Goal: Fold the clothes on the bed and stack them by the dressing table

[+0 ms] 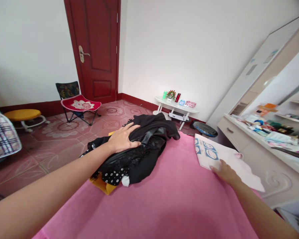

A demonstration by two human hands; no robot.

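A heap of dark clothes [149,162] lies on the pink bed cover [164,199], mostly black, with some polka-dot fabric [114,176] and a mustard-yellow piece [103,185] sticking out underneath. My left hand [123,137] rests on the heap with its fingers spread. Over on the right, a white garment [231,159] with a blue print lies flattened at the cover's edge. My right hand [225,172] touches its near edge, thumb and fingers apart, palm down.
A white dresser [254,139] covered with small items stands along the right side. Against the far wall is a low white table [176,105] holding a plant. A folding chair [78,103] and a yellow stool [23,115] are on the tiled floor near the red door [97,49].
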